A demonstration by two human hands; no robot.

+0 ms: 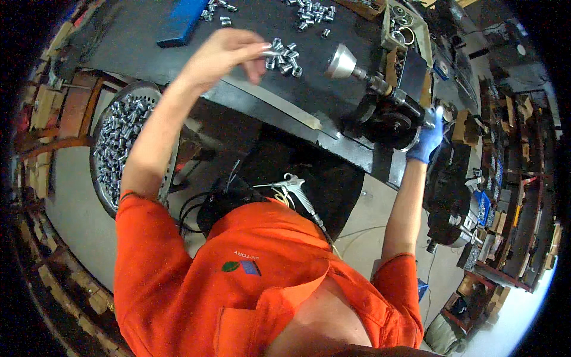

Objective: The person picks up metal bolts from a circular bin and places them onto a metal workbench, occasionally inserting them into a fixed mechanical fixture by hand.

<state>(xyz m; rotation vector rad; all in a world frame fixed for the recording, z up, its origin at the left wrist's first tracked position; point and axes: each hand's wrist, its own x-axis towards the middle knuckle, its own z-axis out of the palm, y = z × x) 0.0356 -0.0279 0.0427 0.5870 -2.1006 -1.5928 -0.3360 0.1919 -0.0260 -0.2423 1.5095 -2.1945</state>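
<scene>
My bare left hand reaches over the dark workbench with thumb and fingers pinched on a small shiny metal sleeve. Just beyond its fingertips lies a small pile of similar metal sleeves. My right hand, in a blue glove, is closed at the right end of a dark bench-mounted spindle machine; what its fingers grip there is hidden. The machine's silver cone-shaped head points left, toward the pile.
Another group of sleeves lies farther back, near a blue tray. A perforated metal basin full of sleeves stands at my left. An air blow gun hangs before me. A bin of rings sits at back right.
</scene>
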